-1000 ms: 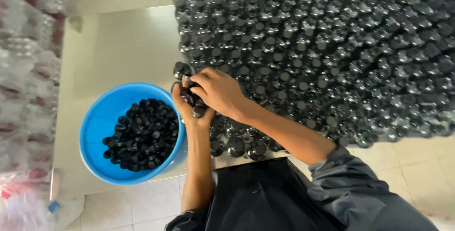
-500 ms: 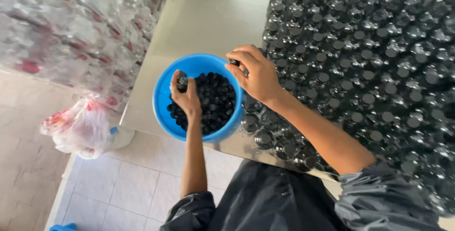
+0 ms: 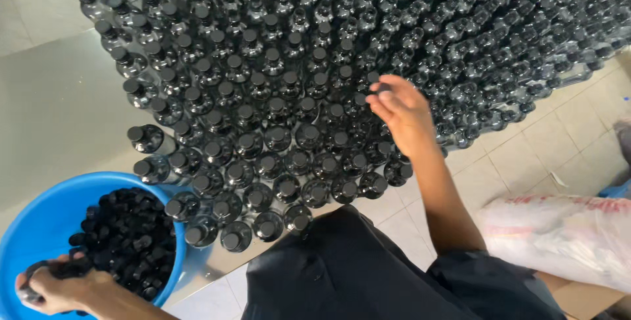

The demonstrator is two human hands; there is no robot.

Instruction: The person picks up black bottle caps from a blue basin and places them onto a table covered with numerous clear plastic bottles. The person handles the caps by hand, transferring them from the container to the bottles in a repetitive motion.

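The left hand [image 3: 56,288] is down in the blue tub [image 3: 39,218], at its near edge, fingers curled shut around a fistful of black caps [image 3: 125,238]; several caps poke out between the fingers. The rest of the caps lie heaped in the tub just beyond that hand.

The right hand [image 3: 399,111] hovers over the bottles [image 3: 296,96], well to the right of the tub. Its fingers are loosely bent and drawn together at the tips, which sit at the top of one bottle near the right side of the block; something dark, likely a cap, shows at the fingertips, but the blur makes it hard to be sure.

The bottles stand upright, dark and packed neck to neck, covering most of the steel counter [image 3: 59,110]. Those nearest the tub already wear black caps, and the closest ones stand right against the tub's rim. Bare counter shows only beyond the tub, to the left of the bottles.

Far right of the tub, past the counter edge, a clear plastic bag [image 3: 559,234] with red markings rests by the tiled floor [image 3: 552,142].
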